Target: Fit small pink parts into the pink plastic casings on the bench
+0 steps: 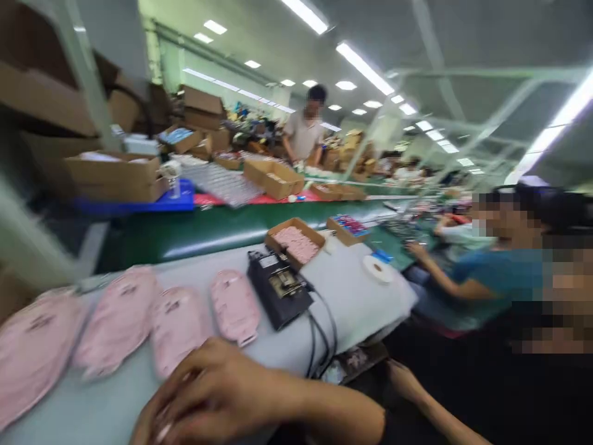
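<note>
Resting my right hand [208, 395] flat, fingers spread loose, on the grey table [352, 290]; pink packets [234, 306] at 12 o'clock, black device [278, 287] at 1. Left hand out of view.

Head view — tilted, facing across the workbench [352, 290].

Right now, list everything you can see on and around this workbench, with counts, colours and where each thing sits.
pink pouches: four, pink, in a row on the grey bench, left
black machine: one, black, cabled, bench centre
box of pink pieces: one, cardboard, behind the machine
tape roll: one, white, bench right
green conveyor: one, green, behind the bench
cardboard boxes: several, brown, far side
seated co-worker: one, blue top, right
standing person: one, light shirt, background
right hand: one, fingers bent, near front pouch; grip unclear
left hand: not in view
</note>
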### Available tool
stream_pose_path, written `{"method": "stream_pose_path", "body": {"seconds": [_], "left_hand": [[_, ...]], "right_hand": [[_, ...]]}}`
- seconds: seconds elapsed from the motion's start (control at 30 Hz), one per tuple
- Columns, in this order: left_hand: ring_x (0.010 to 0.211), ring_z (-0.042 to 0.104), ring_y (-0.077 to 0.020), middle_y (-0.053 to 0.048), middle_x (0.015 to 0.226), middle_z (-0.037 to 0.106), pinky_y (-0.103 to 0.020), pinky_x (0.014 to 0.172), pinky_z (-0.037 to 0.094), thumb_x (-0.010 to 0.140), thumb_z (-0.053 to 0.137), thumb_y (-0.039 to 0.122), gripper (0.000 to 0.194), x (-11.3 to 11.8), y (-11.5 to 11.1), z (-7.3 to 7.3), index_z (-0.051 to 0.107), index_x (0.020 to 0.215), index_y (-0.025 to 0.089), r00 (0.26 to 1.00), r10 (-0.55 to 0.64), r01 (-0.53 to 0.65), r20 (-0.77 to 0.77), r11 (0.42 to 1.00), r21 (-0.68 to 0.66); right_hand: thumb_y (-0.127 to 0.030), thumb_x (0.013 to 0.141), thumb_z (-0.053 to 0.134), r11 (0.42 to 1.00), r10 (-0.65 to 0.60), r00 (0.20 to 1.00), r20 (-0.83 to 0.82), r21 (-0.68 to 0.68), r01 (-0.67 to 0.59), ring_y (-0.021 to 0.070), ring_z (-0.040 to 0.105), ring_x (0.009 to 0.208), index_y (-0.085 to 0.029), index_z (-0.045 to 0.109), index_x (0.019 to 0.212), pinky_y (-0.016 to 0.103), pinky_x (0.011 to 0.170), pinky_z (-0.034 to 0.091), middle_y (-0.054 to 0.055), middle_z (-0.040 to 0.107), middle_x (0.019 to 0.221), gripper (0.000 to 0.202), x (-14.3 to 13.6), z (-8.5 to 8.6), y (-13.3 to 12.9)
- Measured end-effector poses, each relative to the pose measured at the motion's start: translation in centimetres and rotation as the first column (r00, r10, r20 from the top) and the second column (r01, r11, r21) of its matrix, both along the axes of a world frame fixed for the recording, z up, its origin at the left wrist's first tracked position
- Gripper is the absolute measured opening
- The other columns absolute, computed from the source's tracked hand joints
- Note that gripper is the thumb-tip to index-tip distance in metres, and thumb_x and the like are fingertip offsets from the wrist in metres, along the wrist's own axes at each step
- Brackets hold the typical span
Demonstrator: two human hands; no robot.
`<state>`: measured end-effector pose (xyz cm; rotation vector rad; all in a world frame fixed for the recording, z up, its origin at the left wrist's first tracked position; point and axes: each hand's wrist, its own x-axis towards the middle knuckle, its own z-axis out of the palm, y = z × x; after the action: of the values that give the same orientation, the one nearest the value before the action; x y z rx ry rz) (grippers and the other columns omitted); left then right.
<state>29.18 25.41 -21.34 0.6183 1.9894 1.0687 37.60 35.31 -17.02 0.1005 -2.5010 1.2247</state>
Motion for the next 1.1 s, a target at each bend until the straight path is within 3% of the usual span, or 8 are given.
{"method": "stream_pose_path", "body": {"seconds": [0.1,0.17,0.2,0.33,0.4,0.5,0.7,1.1], "left_hand": [[0.046,0.035,-0.0087,0.002,0.063,0.048,-0.022,0.040,0.031,0.086,0.050,0.061,0.042,0.1,-2.9,0.1,0.053,0.076,0.020,0.886,0.199,-0.281,0.419,0.949,0.145],[0.042,0.025,-0.0055,0.005,0.057,0.040,-0.020,0.038,0.021,0.079,0.061,0.061,0.045,-0.1,-3.7,0.4,0.046,0.069,0.020,0.761,0.139,-0.390,0.634,0.879,0.275],[0.042,0.026,-0.0050,0.005,0.055,0.040,-0.020,0.039,0.021,0.077,0.067,0.060,0.046,-0.5,-3.9,0.7,0.048,0.068,0.019,0.764,0.093,-0.382,0.638,0.863,0.332],[0.051,0.048,-0.0116,0.000,0.056,0.054,-0.024,0.051,0.040,0.087,0.062,0.056,0.042,-3.0,-3.8,1.7,0.069,0.080,0.015,0.999,0.010,-0.029,0.051,0.918,0.396],[0.068,0.063,-0.0167,-0.004,0.073,0.070,-0.026,0.067,0.050,0.093,0.054,0.049,0.039,-4.9,-3.1,2.0,0.075,0.093,0.017,0.957,-0.058,0.148,-0.285,0.940,0.308],[0.095,0.070,-0.0212,-0.004,0.104,0.077,-0.029,0.087,0.051,0.096,0.048,0.038,0.035,-7.5,-1.6,2.1,0.077,0.106,0.021,0.830,-0.155,0.260,-0.536,0.957,0.127],[0.097,0.072,-0.0286,-0.009,0.111,0.077,-0.037,0.088,0.052,0.097,0.049,0.030,0.034,-9.9,-0.2,1.8,0.074,0.118,0.020,0.727,-0.244,0.243,-0.642,0.966,-0.092],[0.097,0.071,-0.0306,-0.010,0.105,0.076,-0.037,0.076,0.050,0.101,0.044,0.031,0.035,-10.9,-0.2,2.4,0.074,0.117,0.021,0.612,-0.353,0.232,-0.708,0.936,-0.266]], "right_hand": [[-0.031,0.090,0.069,0.907,-0.129,0.992,-0.014,-0.406,0.112,0.0155,0.070,0.100,-0.017,0.072,0.097,0.028,0.095,0.055,0.008,0.075,0.106,0.015,0.5,-0.1,0.2],[-0.027,0.087,0.069,0.823,-0.198,0.979,0.052,-0.533,0.195,0.0161,0.070,0.095,-0.016,0.069,0.095,0.029,0.089,0.056,0.008,0.074,0.103,0.013,0.7,0.5,1.0],[-0.024,0.085,0.068,0.811,-0.215,0.973,0.087,-0.540,0.227,0.0159,0.069,0.093,-0.016,0.068,0.095,0.029,0.086,0.056,0.008,0.074,0.101,0.013,0.5,0.9,1.5],[-0.013,0.093,0.050,0.930,-0.163,0.951,0.263,-0.280,0.237,0.0118,0.066,0.087,-0.014,0.068,0.102,0.025,0.084,0.053,0.004,0.072,0.096,0.020,-2.0,2.5,4.1],[-0.009,0.096,0.044,0.980,-0.164,0.926,0.339,-0.054,0.193,0.0101,0.066,0.087,-0.014,0.069,0.107,0.023,0.085,0.051,0.003,0.072,0.099,0.027,-4.2,2.5,5.4],[-0.013,0.099,0.050,0.961,-0.236,0.896,0.377,0.229,0.157,0.0110,0.067,0.095,-0.015,0.067,0.119,0.023,0.090,0.049,0.004,0.073,0.111,0.027,-7.7,1.7,6.9],[-0.003,0.089,0.058,0.918,-0.233,0.867,0.441,0.393,0.047,0.0143,0.066,0.088,-0.013,0.073,0.106,0.025,0.084,0.045,0.005,0.075,0.099,0.025,-11.9,0.8,8.1],[-0.003,0.082,0.063,0.900,-0.162,0.880,0.447,0.433,-0.054,0.0105,0.060,0.075,-0.017,0.073,0.086,0.022,0.073,0.039,-0.002,0.073,0.083,0.017,-13.6,0.3,9.6]]}}
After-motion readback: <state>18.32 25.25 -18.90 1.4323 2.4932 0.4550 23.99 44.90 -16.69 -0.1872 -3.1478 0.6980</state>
